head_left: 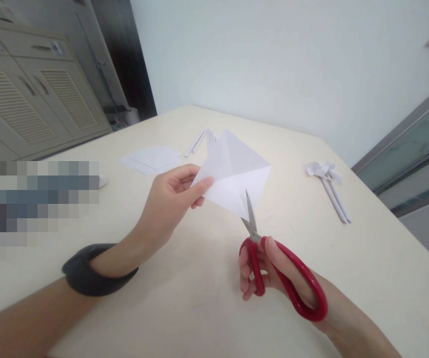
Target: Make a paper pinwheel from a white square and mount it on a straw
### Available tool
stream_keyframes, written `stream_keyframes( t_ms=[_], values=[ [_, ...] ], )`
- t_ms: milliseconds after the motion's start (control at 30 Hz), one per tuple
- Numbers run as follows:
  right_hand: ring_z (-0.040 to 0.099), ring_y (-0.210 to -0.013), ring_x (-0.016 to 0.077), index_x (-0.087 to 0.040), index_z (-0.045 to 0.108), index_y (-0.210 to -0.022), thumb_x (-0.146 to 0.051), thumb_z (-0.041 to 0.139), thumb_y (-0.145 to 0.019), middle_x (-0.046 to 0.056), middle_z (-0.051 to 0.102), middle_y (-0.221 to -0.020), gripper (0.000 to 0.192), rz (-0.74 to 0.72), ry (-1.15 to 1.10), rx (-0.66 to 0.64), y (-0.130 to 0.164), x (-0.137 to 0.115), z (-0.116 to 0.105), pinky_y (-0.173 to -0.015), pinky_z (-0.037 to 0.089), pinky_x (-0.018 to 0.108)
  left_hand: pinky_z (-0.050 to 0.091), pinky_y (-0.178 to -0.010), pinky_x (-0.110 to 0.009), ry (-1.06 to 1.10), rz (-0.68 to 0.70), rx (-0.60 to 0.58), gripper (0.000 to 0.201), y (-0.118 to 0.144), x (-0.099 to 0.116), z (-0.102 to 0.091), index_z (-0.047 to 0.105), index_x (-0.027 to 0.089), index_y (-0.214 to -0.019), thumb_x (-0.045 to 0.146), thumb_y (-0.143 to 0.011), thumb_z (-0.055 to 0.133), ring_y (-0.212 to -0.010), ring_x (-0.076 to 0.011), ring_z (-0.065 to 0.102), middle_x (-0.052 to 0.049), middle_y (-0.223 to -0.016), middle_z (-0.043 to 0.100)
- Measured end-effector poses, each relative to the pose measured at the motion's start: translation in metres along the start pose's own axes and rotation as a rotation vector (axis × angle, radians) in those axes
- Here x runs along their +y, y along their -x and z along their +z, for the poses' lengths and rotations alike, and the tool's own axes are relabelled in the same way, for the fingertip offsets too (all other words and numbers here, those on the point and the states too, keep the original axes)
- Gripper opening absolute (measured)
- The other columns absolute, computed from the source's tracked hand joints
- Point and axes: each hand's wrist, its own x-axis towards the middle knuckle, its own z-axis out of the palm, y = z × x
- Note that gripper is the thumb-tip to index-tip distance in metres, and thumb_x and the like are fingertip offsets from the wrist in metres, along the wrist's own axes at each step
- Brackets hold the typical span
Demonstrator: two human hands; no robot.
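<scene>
A creased white square sheet of paper (233, 169) is pinched at its left corner between the thumb and fingers of my left hand (180, 191), held above the table. My right hand (270, 268) grips red-handled scissors (296, 273), fingers through the loops. Their blades are spread apart at the paper's lower corner, one blade in front of the sheet. Whether the blades touch the paper I cannot tell. A black band (95, 271) circles my left wrist.
White paper sheets (151, 159) lie on the table (155, 313) at the left. Behind the held sheet are rolled paper sticks (196, 142). Paper pinwheels (324, 171) on paper sticks lie at the right. Thin paper scraps (292, 227) are scattered nearby. A wall stands behind.
</scene>
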Motion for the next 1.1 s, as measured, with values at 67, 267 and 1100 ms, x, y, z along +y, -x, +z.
stream_keyframes(
  t_ms=[67,267,1100],
  values=[
    [0.057,-0.069,0.0145,-0.019,0.061,-0.097,-0.053,0.032,-0.093,0.004,0.062,-0.082,0.045,0.001,0.005,-0.003,-0.0006,0.0007,-0.0001,-0.07,0.043,0.029,0.036,-0.046,-0.021,-0.01,0.003,0.006,0.005,0.0003,0.0006,0.0005,0.061,0.021,-0.073,0.024,-0.077,0.062,-0.053,-0.0095,0.043,0.002,-0.067,0.051],
    [0.056,-0.07,0.0147,-0.019,0.061,-0.099,-0.051,0.031,-0.094,0.004,0.062,-0.083,0.044,0.021,-0.001,-0.007,-0.0005,0.0022,-0.0013,-0.072,0.043,0.03,0.035,-0.046,-0.022,-0.018,0.003,0.01,0.007,0.0,0.0015,0.0011,0.06,0.021,-0.069,0.023,-0.076,0.062,-0.051,-0.0101,0.043,0.002,-0.065,0.049],
    [0.055,-0.071,0.014,-0.018,0.061,-0.096,-0.046,0.029,-0.096,0.004,0.061,-0.081,0.042,0.014,0.009,-0.006,0.0002,0.0018,-0.0008,-0.07,0.043,0.029,0.034,-0.046,-0.02,0.01,0.046,-0.02,0.008,0.0,-0.0007,0.0005,0.061,0.019,-0.07,0.02,-0.078,0.063,-0.051,-0.0082,0.042,0.003,-0.062,0.048]
  ],
)
